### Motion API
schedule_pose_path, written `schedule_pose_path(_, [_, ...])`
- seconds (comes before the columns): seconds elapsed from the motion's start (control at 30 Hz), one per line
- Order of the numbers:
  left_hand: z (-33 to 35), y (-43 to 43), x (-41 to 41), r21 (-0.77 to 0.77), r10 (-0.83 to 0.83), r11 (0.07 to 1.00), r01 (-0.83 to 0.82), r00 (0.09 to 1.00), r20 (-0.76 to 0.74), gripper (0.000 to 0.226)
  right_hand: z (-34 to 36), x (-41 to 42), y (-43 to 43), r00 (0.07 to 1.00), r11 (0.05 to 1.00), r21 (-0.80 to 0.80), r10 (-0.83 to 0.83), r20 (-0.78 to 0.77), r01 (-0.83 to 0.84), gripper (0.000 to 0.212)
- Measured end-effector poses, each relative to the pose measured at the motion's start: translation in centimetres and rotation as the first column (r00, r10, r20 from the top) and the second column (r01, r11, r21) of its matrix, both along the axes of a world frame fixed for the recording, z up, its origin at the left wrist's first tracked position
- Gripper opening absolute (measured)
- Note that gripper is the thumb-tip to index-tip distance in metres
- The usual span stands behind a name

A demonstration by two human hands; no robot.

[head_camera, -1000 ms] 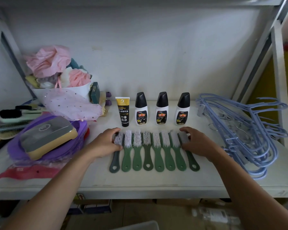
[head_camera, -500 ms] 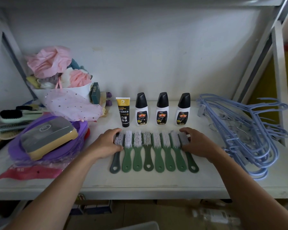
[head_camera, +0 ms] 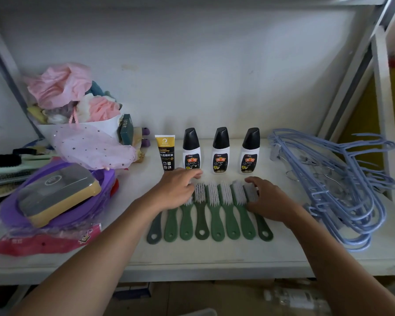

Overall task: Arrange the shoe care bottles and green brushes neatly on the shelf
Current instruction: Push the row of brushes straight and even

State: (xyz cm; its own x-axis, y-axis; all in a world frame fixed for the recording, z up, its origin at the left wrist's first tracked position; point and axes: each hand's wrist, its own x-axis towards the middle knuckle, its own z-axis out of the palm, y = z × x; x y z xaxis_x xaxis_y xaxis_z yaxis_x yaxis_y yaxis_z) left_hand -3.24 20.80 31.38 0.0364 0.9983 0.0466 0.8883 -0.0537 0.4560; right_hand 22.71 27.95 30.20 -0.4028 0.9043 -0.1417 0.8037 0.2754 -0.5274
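So the green brushes are lying in a tight side-by-side row near the front of the shelf, handles pointing toward the person, white bristles facing up and toward the back. The right hand is resting open-fingered on the rightmost brush head, not gripping anything. The left hand is sitting over the leftmost heads with its fingers spread and stretching back toward the bottles, so it's the nearer one to the tube and the first bottle. Just behind, all the bottles are standing upright in a line, black caps, white bodies, evenly spaced.
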Motion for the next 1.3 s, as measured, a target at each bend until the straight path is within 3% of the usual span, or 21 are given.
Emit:
schedule_pose_path(0.13, [-0.4,1.4,0.5,-0.082,-0.024,0.996,0.029,0.998,0.060,0.046,-0.1,0.1,0.3,1.000,1.000,-0.002,0.017,0.010,-0.017,0.079])
schedule_pose_path(0.63, [-0.5,1.3,0.0,-0.076,0.011,0.997,0.002,0.984,0.177,0.048,0.8,0.0,-0.3,0.999,0.999,-0.015,0.031,0.013,-0.031,0.084])
schedule_pose_path(0.93, [0.1,0.4,0.4,-0.004,-0.028,1.000,0.029,0.996,0.090,0.050,1.7,0.0,-0.7,1.000,0.998,-0.060,-0.003,-0.021,0.002,0.071])
schedule_pose_path(1.0, [0.7,-0.7,-0.1,0.113,0.039,0.992,-0.050,0.994,0.099,0.050,1.7,0.0,-0.6,0.999,0.997,-0.072,-0.030,-0.026,0.028,0.066])
schedule_pose_path(1.1, [1.6,-3.3,-1.6,0.239,0.251,0.921,-0.306,0.939,0.236,0.037,1.9,-0.2,-0.5,0.997,0.996,-0.062,-0.073,-0.025,0.071,0.060])
schedule_pose_path(1.2, [2.1,-5.8,-3.7,0.134,0.466,0.853,-0.504,0.852,0.240,0.032,2.2,-0.4,-0.7,0.994,0.992,-0.068,-0.105,-0.011,0.104,0.056])
schedule_pose_path(1.3, [1.6,-7.1,-5.1,-0.110,0.588,0.808,-0.579,0.786,0.191,0.033,2.3,-0.4,-1.1,0.992,0.989,-0.078,-0.124,-0.009,0.123,0.053])
